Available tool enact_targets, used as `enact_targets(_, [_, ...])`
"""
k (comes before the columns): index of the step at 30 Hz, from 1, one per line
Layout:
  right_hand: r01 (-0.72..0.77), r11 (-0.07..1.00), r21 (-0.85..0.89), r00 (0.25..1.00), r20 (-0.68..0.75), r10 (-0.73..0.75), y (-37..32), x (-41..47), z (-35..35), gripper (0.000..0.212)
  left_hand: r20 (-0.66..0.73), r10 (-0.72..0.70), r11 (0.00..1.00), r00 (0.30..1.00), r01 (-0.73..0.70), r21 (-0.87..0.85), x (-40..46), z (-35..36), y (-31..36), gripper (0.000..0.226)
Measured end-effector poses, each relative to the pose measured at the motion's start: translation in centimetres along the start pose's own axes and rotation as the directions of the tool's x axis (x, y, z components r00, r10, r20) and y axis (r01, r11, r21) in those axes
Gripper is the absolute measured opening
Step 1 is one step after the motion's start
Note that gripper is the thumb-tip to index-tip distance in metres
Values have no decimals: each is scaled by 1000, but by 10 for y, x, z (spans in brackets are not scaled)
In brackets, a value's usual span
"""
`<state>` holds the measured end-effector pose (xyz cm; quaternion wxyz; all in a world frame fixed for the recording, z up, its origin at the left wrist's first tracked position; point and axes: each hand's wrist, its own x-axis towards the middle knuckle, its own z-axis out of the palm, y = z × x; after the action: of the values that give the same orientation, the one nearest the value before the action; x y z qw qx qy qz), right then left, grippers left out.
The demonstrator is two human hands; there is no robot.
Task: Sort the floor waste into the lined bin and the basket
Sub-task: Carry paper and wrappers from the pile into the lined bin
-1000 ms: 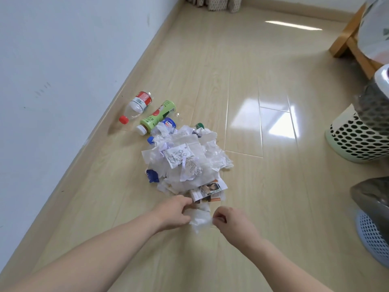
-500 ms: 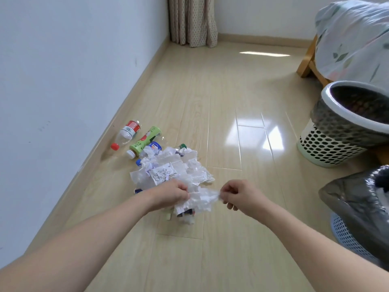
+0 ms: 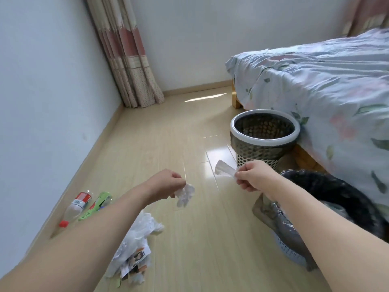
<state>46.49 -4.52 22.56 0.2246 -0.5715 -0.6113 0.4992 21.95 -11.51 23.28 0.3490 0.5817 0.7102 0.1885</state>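
Item: crumpled plastic wrap [image 3: 185,194], pinched in my left hand [image 3: 168,183]; paper scrap [image 3: 224,170], pinched in my right hand [image 3: 251,175]. Both judged feather-light, soft, crushable; an edge pinch sufficed.

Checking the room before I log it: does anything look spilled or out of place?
Yes. A heap of crumpled paper and plastic lies loose on the floor, with two bottles tipped on their sides by the wall. Each hand holds a scrap: left hand, right hand.
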Motion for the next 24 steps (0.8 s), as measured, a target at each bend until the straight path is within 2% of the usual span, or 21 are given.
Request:
enact_targets(3, [-130, 990, -58, 985, -122, 122, 28, 3, -46, 13, 30, 34, 998, 999, -32, -55, 15, 23, 44, 16])
enact_targets(8, [-307, 942, -138, 901, -360, 241, 83, 1, -109, 21, 146, 126, 980, 981, -100, -173, 49, 90, 119, 12])
enact_targets(11, [-415, 884, -217, 857, -419, 300, 112, -12, -137, 12, 209, 152, 976, 966, -113, -186, 73, 144, 154, 14])
enact_targets(14, [-482, 842, -242, 835, -419, 357, 129, -18, -153, 5, 279, 134, 990, 951, -114, -87, 88, 193, 173, 14])
enact_targets(17, [-493, 827, -271, 820, -462, 337, 134, -18, -162, 8, 314, 88, 992, 945, -111, 54, 95, 224, 178, 19])
enact_targets(21, [-419, 857, -299, 824, -523, 220, 125, -11, -149, 19, 203, 117, 986, 972, -138, 91, 96, 213, 168, 18])
enact_targets(24, [-291, 877, -382, 876, -475, 84, 105, 0, -116, 35, 120, 96, 987, 988, -110, 119, 94, 174, 142, 22])
